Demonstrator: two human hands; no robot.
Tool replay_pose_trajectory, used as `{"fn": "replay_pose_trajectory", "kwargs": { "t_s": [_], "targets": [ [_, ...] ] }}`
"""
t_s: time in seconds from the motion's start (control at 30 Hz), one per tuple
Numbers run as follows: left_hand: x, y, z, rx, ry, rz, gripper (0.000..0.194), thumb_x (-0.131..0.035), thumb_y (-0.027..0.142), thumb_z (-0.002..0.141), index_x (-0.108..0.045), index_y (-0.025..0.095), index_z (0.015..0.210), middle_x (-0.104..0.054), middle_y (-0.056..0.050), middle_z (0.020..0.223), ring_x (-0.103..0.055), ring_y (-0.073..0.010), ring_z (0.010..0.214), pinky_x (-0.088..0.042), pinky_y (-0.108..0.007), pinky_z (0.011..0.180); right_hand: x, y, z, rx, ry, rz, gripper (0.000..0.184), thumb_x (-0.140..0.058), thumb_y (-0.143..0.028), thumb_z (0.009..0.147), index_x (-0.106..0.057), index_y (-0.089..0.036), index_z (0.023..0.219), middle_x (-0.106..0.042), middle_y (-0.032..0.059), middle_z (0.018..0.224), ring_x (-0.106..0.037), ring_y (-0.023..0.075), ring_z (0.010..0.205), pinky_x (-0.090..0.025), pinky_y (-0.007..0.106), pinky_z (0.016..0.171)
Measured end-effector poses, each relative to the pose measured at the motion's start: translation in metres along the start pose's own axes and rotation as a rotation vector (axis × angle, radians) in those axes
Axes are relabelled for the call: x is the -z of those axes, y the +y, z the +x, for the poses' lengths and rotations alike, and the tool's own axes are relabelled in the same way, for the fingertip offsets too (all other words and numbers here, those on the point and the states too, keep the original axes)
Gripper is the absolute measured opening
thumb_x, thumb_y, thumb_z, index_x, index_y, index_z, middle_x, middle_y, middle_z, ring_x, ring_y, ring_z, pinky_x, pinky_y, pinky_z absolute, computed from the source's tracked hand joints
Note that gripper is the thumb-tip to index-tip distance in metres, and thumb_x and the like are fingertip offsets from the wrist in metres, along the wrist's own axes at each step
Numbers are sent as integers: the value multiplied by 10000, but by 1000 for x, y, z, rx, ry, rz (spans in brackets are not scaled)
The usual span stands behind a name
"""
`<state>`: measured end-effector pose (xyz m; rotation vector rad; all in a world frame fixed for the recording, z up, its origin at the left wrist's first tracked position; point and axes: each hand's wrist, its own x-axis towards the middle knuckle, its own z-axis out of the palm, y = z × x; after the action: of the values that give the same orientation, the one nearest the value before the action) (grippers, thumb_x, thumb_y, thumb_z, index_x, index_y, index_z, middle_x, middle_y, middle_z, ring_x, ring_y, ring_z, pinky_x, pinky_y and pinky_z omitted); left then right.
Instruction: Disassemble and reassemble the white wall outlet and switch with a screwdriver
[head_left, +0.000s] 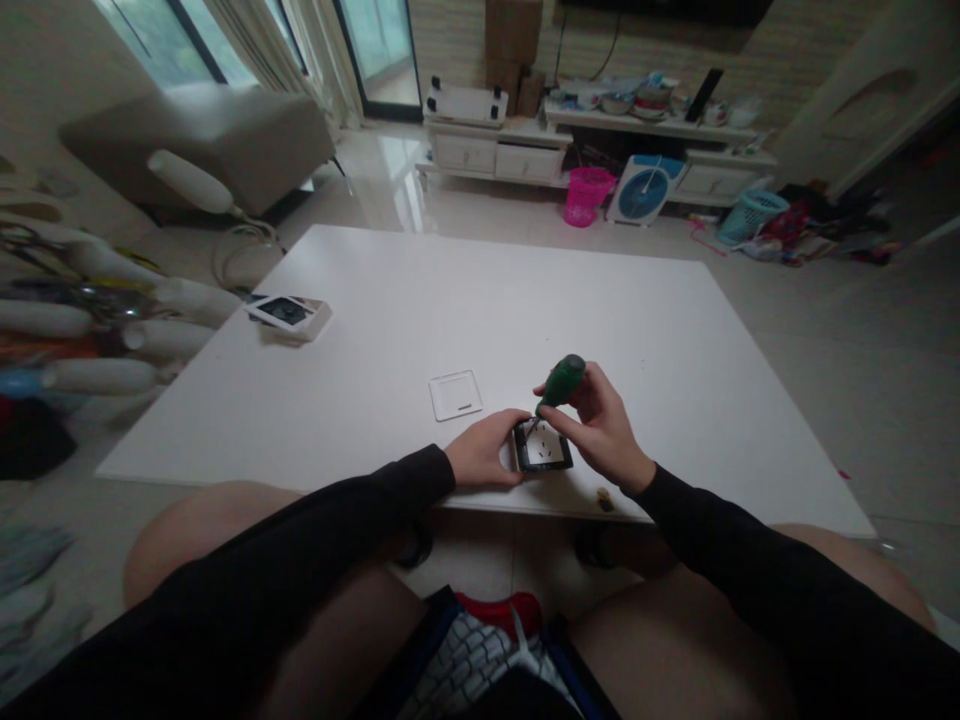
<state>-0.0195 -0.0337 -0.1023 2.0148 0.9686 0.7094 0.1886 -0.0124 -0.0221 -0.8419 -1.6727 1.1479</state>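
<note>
A wall socket [551, 447] with a white slotted face and a dark surround rests near the front edge of the white table [390, 310]. My left hand [487, 450] grips its left side between thumb and fingers. In my right hand [604, 425] is a screwdriver [562, 382] with a green handle, its shaft slanting down to the socket's upper left part. Whether the tip sits in a screw is too small to tell. To the left lies a square white cover frame [456, 395], flat on the table. A small brownish piece [604, 498] lies by the front edge.
A white box [296, 318] with a dark picture stands at the table's left side. Wrapped, pale tubular parts [157, 300] crowd the floor beyond that edge. Across the room are a pink basket [587, 195], a blue-and-white fan [643, 190] and a low cabinet [495, 155].
</note>
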Motion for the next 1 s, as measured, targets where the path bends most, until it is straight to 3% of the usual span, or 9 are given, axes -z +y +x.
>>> {"fn": "replay_pose_trajectory", "kwargs": {
  "t_s": [0.17,0.37,0.6,0.8,1.0],
  "targets": [
    [-1,-2,0,-10,8,-6,850,-856,286,694,-500,189,1459,-628,-144,1427,-627,-348,1276,-499,-496,1115,-1,3,0,20,54,-23,475,-888,-389,807,-576,-288,1151,-701,1,997,-716,208,911,-623,400,824],
    [-2,-3,0,-12,12,-21,864,-857,260,678,-500,204,1463,-638,-133,1411,-637,-347,1257,-509,-493,1100,-1,2,-3,38,-10,-33,416,-771,-354,917,-534,-296,1254,-710,37,1082,-721,224,995,-616,425,867],
    [0,-1,0,-15,0,1,811,-856,299,712,-504,196,1435,-629,-138,1422,-630,-339,1274,-504,-493,1109,-1,1,-2,16,49,17,513,-898,-339,805,-542,-300,1173,-680,-14,1005,-744,193,866,-649,391,821],
    [0,1,0,1,-1,12,841,-852,295,722,-472,186,1464,-627,-144,1411,-632,-326,1266,-501,-476,1117,-5,-3,-4,-5,7,137,503,-774,-300,920,-460,-330,1313,-739,39,1143,-770,242,1055,-645,473,939],
    [6,1,1,-5,-65,28,828,-823,276,727,-449,161,1457,-620,-164,1382,-629,-331,1257,-509,-493,1103,-1,-4,1,55,134,149,513,-720,-294,948,-392,-355,1337,-733,48,1196,-773,257,1065,-627,538,988]
  ]
}}
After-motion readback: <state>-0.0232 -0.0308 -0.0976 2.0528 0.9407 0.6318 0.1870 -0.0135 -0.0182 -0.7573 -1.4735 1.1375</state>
